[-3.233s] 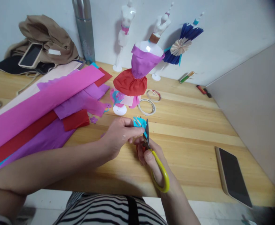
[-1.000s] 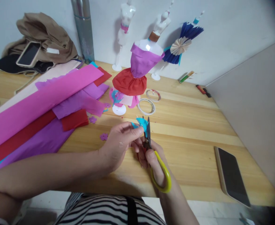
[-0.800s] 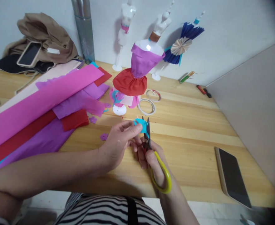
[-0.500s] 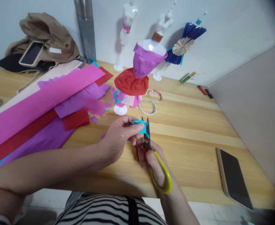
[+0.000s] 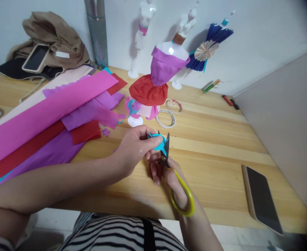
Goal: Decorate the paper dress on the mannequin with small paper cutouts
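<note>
Yellow loops of the scissors (image 5: 165, 157) lie closest to us. Our right hand (image 5: 170, 176) is curled tight through them, fingers closed on the handles. The dark blades point away from us and look nearly together, biting the edge of a small turquoise paper piece (image 5: 158, 142). Our left hand (image 5: 132, 150) pinches that piece between thumb and fingertips, narrow and firm, and holds it just above the tabletop (image 5: 216, 150), against the blades.

We judge the cutting partly done. The piece already shows a curved outline and thin slivers along its top, yet it sits in the blades, so some trimming seems left. How much we cannot tell, since the fingers hide part of it.

Off to the right lies a dark phone (image 5: 261, 198). Just beyond the left hand, a little purple flower cut-out (image 5: 105, 132) lies finished beside the pink, red and purple paper sheets (image 5: 51, 106). Farther off are a tape ring (image 5: 156, 119) and a mannequin (image 5: 148, 92) in a red skirt and purple top. At the wall stand a metal flask (image 5: 98, 35) and a brown bag (image 5: 56, 38).
</note>
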Available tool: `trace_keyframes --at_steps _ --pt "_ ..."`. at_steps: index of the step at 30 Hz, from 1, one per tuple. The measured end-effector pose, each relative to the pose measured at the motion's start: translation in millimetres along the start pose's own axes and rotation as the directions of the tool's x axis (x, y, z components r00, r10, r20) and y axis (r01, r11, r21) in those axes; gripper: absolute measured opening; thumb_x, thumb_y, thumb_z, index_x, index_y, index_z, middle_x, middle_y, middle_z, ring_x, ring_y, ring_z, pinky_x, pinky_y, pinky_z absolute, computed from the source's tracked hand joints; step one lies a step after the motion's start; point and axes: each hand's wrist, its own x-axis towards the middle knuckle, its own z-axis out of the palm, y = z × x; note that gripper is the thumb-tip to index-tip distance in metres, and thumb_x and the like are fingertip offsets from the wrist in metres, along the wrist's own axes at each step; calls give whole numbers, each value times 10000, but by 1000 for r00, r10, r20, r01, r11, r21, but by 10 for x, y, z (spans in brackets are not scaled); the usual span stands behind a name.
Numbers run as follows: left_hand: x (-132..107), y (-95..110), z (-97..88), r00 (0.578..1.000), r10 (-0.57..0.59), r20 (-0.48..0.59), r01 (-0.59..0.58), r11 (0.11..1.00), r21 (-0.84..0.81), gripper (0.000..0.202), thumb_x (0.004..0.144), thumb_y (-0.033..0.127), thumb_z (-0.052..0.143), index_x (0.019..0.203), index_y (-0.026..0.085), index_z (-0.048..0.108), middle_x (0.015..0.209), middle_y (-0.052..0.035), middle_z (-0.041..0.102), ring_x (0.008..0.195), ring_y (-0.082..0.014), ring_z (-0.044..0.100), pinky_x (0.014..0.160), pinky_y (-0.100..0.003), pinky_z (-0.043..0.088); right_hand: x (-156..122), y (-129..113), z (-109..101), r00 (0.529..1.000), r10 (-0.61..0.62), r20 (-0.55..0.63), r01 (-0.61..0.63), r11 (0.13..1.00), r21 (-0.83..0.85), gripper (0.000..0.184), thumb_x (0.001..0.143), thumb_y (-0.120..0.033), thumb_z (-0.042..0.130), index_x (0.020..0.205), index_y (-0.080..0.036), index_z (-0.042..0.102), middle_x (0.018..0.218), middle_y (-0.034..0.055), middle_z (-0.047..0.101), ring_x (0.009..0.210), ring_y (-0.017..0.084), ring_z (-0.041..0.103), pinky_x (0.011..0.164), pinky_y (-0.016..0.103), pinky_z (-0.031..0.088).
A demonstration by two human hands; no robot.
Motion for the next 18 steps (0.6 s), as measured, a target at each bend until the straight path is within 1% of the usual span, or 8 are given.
trace_keyframes --at_steps 3,6,10,15,18 --pt "9 15 0 1000 7 -17 -7 999 38 206 807 138 669 662 169 525 463 57 519 421 -52 473 464 -171 337 -3 5 0 1000 10 -4 -10 1000 14 497 924 -727 535 1088 -262 601 781 -15 477 597 141 385 548 308 314" --pt "10 27 10 999 -2 -35 3 1000 30 199 805 127 660 674 172 518 467 57 528 410 -56 488 458 -170 337 -3 -7 3 1000 15 -5 -15 1000 18 504 922 -733 534 1097 -265 599 788 -15 476 611 141 380 553 304 315" --pt "-2 48 23 999 18 -36 -17 1000 20 200 796 133 668 670 171 518 467 64 517 404 -54 478 458 -174 335 -1 -38 7 1000 5 1 -5 1000 -25 496 944 -724 505 1083 -257 595 771 -14 469 642 157 389 582 320 316" --pt "-27 66 33 998 22 -56 -19 999 40 216 790 147 679 653 175 514 479 51 527 424 -64 487 468 -188 343 2 -32 2 1000 -10 -6 10 998 -66 483 954 -707 501 1102 -256 594 803 -4 497 661 171 409 617 333 334" --pt "-38 71 36 998 25 -52 -23 999 38 226 792 144 680 644 180 513 463 58 503 408 -60 460 463 -192 350 4 -20 -2 1000 -20 -9 19 995 -101 493 954 -713 486 1102 -255 598 803 0 499 670 178 410 629 336 337"
